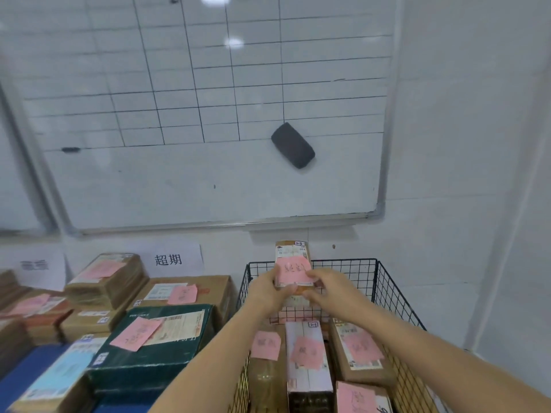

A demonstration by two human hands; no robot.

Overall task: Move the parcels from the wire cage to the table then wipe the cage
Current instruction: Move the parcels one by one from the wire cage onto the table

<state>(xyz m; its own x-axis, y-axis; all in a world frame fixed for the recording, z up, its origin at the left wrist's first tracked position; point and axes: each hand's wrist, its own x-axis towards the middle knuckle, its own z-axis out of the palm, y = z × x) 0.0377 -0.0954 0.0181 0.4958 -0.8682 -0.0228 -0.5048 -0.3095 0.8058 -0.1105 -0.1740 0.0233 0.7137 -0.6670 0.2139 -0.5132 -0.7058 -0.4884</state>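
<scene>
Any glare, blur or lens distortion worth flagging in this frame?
Head view: two glare spots on the whiteboard; its frame bows from wide-angle distortion; boxes at the left edge are smeared; the parcel held by the left hand and right hand is fairly sharp.

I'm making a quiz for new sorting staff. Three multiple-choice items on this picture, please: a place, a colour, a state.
1. Where is the black eraser? A on the floor; B on the whiteboard; C on a chair.
2. What colour are the sticky notes? A yellow; B pink; C blue.
3. Who holds the raised parcel? A both hands; B one hand only; C nobody.
Key: B, it clings to the board; B, every visible note is pink; A, left hand and right hand grip its sides.
</scene>
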